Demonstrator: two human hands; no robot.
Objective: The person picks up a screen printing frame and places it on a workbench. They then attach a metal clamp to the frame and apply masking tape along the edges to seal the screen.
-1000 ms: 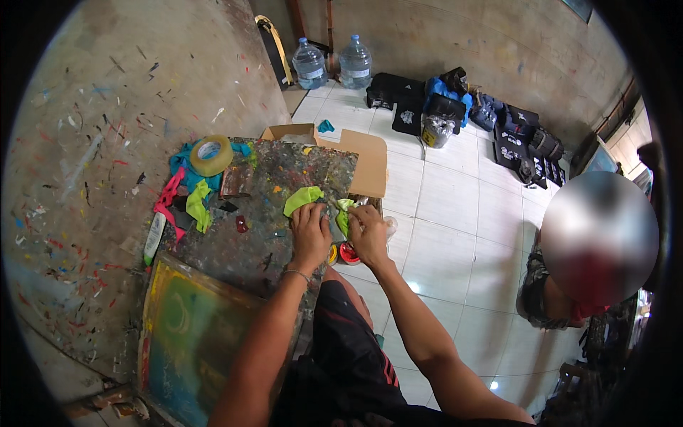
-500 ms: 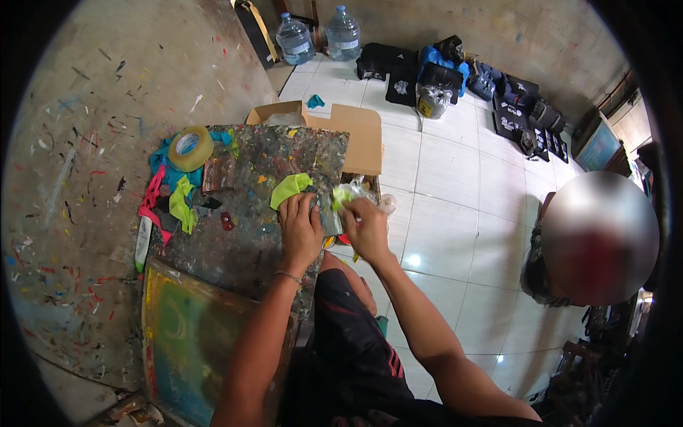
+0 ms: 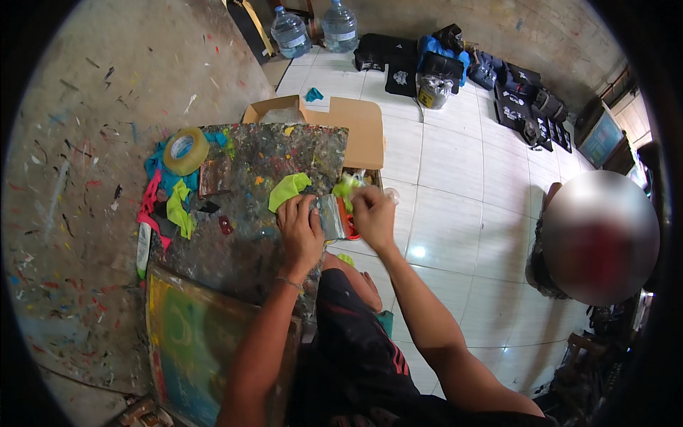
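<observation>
My left hand (image 3: pixel 300 229) rests on the right part of a paint-stained tabletop (image 3: pixel 263 149), fingers bent over the left end of a flat grey piece (image 3: pixel 330 216). That piece has an orange strip along its right side and reaches past the table edge; its kind is unclear. Just right of it, my right hand (image 3: pixel 375 218) is raised with fingers pinched together; whatever they hold is hidden. A lime-green cloth scrap (image 3: pixel 290 191) lies beyond my left fingertips. More lime-green material (image 3: pixel 346 186) shows past my right fingers, over the box.
A tape roll (image 3: pixel 186 151) sits on teal cloth at the table's far left, near pink and lime scraps. An open cardboard box (image 3: pixel 363 132) stands beyond the table. A printing screen frame (image 3: pixel 206 341) leans at near left. Someone sits (image 3: pixel 601 238) at right. Water bottles (image 3: pixel 339 28) stand far back.
My right hand has moved slightly right, away from the lime-green material it was touching. The grey piece and its orange strip now show more plainly. My left hand has stayed nearly in place.
</observation>
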